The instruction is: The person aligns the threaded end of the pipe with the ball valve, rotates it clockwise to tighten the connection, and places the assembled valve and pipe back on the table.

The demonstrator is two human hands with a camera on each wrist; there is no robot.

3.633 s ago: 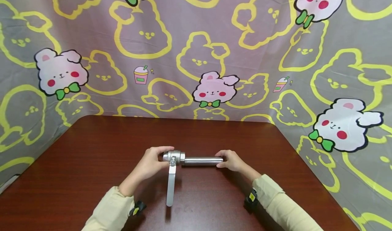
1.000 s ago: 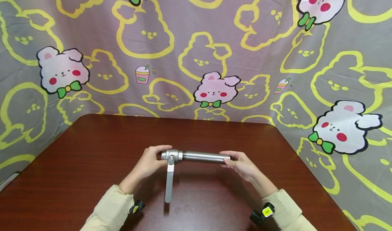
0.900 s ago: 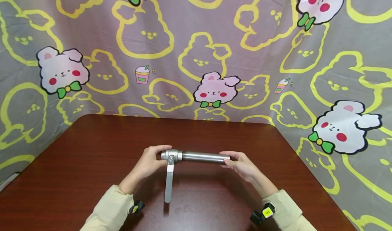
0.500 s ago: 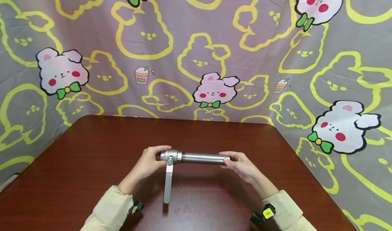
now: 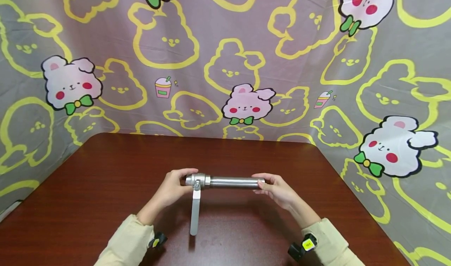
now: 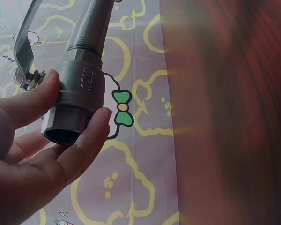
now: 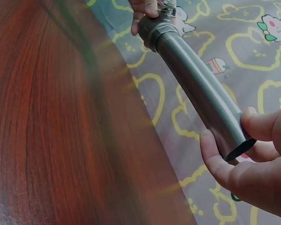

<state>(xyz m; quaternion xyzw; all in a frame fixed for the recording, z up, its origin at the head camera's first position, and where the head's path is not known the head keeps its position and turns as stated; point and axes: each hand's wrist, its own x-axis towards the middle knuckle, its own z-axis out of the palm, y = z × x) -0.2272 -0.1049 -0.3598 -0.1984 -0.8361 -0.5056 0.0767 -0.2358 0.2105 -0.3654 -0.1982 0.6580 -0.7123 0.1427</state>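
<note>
My left hand [image 5: 171,188] grips the body of a metal ball valve [image 5: 199,180], thumb on the near side and fingers around the far side. The valve's long flat lever [image 5: 195,215] points toward me. A smooth steel pipe [image 5: 234,182] runs from the valve's right end, nearly level above the table. Some thread [image 6: 83,45] shows at the joint in the left wrist view; how deep the pipe sits is hidden. My right hand [image 5: 278,189] pinches the pipe's free end between thumb and fingers. That open end [image 7: 240,150] faces the right wrist camera.
The dark red-brown wooden table [image 5: 141,152] lies under both hands. A printed cloth [image 5: 232,70] with cartoon bears hangs behind it and along both sides. Black wrist cameras [image 5: 297,251] sit at both cuffs.
Since the oldest frame, my right hand has shifted right and turned around the pipe's end, and more of the pipe shows. Over the last second, valve, pipe and hands stay almost still.
</note>
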